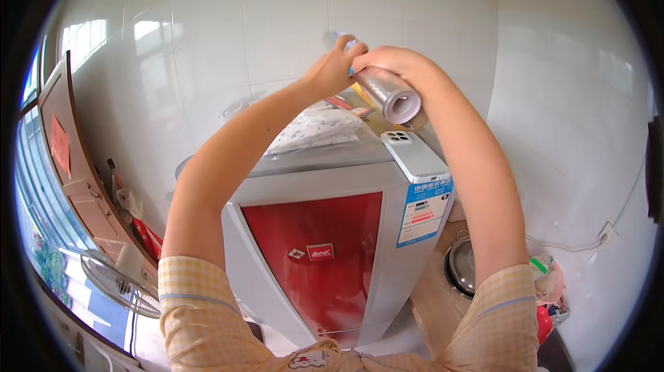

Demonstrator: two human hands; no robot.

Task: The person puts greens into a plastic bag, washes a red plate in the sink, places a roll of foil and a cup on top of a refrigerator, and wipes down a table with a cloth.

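A silver cylindrical can (389, 92) hangs tilted above the cabinet's top, its round pale end facing me. My right hand (387, 59) is wrapped over its upper part. At the can's far end, my left hand (337, 64) has its fingers curled by a translucent whitish piece (333, 38), which it seems to grip. Below the can, a white phone (413, 155) lies with its cameras up on the corner of the grey and red cabinet (311, 254). Left of the phone is a patterned cloth in clear plastic (318, 130).
A metal pot lid (462, 265) rests on a wooden surface at right, near bags (550, 282). A fan (121, 278) and a wooden cupboard (83, 185) are at left. Tiled walls rise behind, with a plug and cable (607, 233) at right.
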